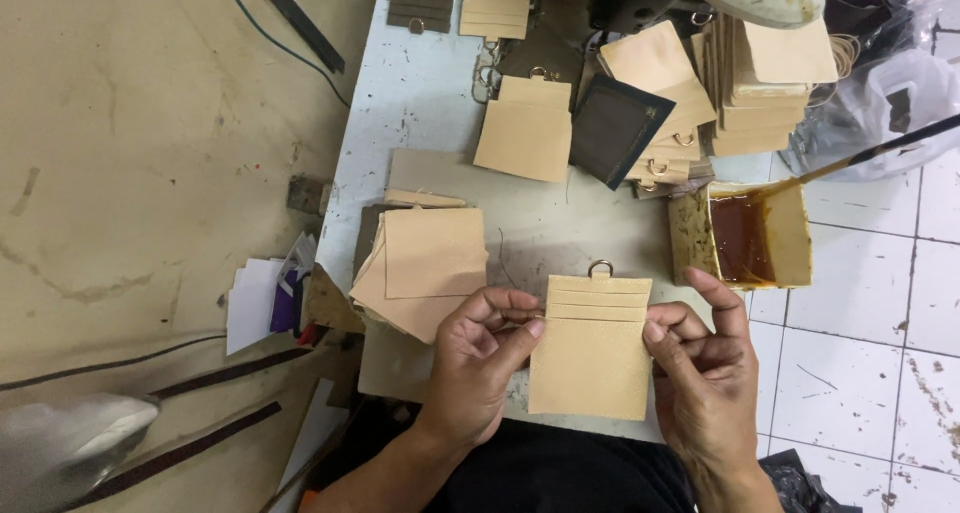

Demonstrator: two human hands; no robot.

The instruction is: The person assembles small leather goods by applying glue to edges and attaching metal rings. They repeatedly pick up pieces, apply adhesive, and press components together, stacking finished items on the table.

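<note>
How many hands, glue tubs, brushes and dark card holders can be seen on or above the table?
Hands: 2, left hand and right hand, both holding one tan card holder
Glue tub: 1
Brush: 1
Dark card holder: 1
Total: 5

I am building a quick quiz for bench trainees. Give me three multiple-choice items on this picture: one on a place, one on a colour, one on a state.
1. Where is the glue box relative to the held card holder?
A. up and to its right
B. below it
C. far left

2. What colour is the held card holder?
A. black
B. tan
C. red

3. How is the card holder held?
A. one hand only
B. lying untouched
C. both hands at its side edges

Answers:
1 A: the box sits above the right hand.
2 B: its surface is pale tan.
3 C: the left hand and right hand each pinch one edge.
</note>
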